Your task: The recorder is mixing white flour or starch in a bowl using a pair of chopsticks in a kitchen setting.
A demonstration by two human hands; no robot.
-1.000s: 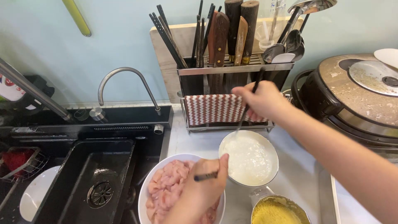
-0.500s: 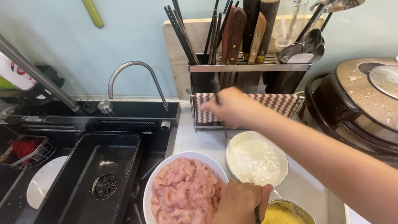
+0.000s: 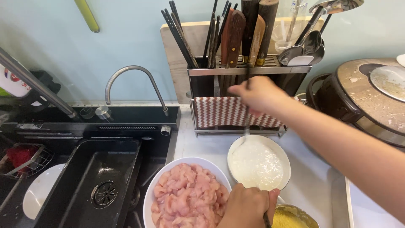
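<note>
One black sink [image 3: 101, 177], one white bowl of raw chicken pieces [image 3: 187, 196], left hand [image 3: 247, 207] fisted round a dark handle, one bowl of white batter [image 3: 259, 162] under right hand [image 3: 259, 95] pinching a thin utensil, pale countertop [image 3: 314, 185], blue wall.

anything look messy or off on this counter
Mostly tidy. The cooker lid at right is speckled with crumbs or dried residue. Nothing looks spilled around the meat bowl or the white batter bowl.
</note>
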